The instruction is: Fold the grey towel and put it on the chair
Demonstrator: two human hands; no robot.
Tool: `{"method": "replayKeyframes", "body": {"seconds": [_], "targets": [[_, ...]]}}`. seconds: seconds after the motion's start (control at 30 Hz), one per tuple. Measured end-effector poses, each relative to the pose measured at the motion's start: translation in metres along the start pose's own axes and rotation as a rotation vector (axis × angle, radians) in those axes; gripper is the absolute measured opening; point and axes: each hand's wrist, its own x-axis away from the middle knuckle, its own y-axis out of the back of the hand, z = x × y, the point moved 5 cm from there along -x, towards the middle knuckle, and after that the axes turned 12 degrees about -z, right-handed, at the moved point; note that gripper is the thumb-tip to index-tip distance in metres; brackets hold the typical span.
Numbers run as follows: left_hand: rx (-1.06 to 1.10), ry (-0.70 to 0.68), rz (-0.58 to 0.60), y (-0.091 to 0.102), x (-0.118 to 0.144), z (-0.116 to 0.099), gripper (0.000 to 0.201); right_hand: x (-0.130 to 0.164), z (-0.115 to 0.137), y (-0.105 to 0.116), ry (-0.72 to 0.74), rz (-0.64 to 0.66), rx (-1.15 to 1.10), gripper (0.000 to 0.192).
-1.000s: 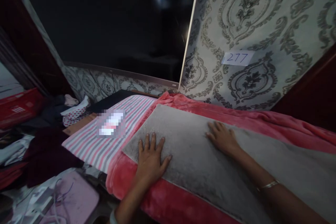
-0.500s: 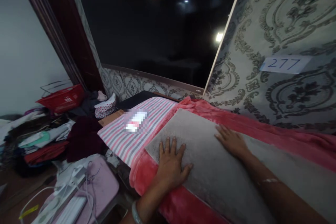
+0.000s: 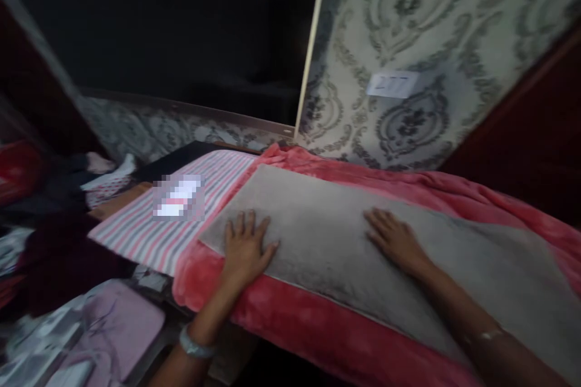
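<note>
Pressing 2 flat hands, left hand (image 3: 245, 248), right hand (image 3: 396, 240), on 1 grey cloth (image 3: 327, 236).

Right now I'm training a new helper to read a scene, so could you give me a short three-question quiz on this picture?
1. True or false: both hands lie flat, palms down, on the grey cloth.
2. What lies directly under the grey cloth? A) a striped cloth B) a red blanket C) a bare table
3. Fill in: the left hand rests near the cloth's ____ end, by the striped cloth.

Key
1. True: the left hand and the right hand are spread open on it.
2. B, the red blanket.
3. Left.
</note>
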Motion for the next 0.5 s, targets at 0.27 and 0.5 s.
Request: {"method": "replayKeyframes", "body": {"seconds": [0.27, 0.5], "targets": [[-0.147, -0.064, 0.013, 0.001, -0.011, -0.002, 0.061, 0.067, -0.108, 0.02, -0.478, 0.168, 0.104, 0.062], [-0.15, -0.055, 0.02, 0.001, -0.012, -0.004, 0.063, 0.142, -0.176, 0.034, -0.692, 0.143, 0.136, 0.07]]}}
